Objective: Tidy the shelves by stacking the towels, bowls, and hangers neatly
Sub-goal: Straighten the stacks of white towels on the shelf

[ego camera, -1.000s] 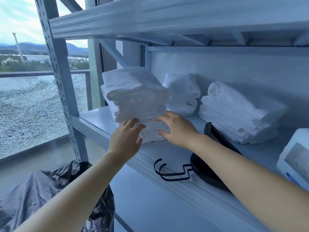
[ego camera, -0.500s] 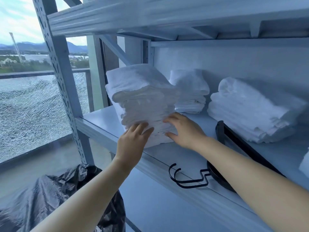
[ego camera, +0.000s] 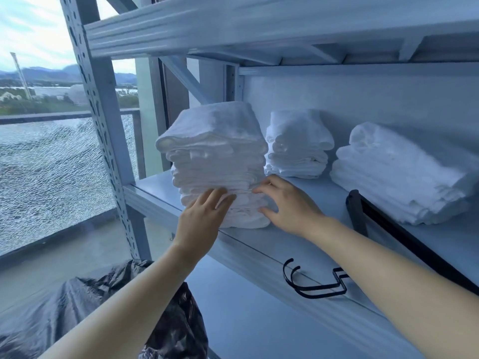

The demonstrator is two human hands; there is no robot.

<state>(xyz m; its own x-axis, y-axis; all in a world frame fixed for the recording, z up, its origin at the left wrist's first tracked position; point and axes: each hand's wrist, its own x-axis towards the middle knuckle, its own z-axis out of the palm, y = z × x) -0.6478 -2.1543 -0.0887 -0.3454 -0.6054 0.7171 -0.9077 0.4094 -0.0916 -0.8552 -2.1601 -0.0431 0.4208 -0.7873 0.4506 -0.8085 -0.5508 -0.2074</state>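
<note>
A tall stack of folded white towels [ego camera: 215,154] stands at the left end of the pale metal shelf [ego camera: 259,244]. My left hand [ego camera: 202,216] lies flat against the stack's lower front, fingers spread. My right hand [ego camera: 287,206] presses its lower right corner, fingers apart, holding nothing. A second, shorter towel stack [ego camera: 298,143] sits behind it, and a third, wider towel pile [ego camera: 399,172] lies to the right. Black hangers [ego camera: 388,229] rest on the shelf by my right forearm, their hooks [ego camera: 311,283] over the front edge.
The shelf above [ego camera: 259,24] overhangs the towels closely. A perforated upright post [ego camera: 103,125] stands at the left. A crumpled black plastic bag [ego camera: 103,307] lies on the floor below. Beyond the post is a cracked glass balcony panel [ego camera: 51,177].
Both hands have slid slightly further onto the lower part of the tall stack, which sits a little deeper on the shelf. The view has shifted left.
</note>
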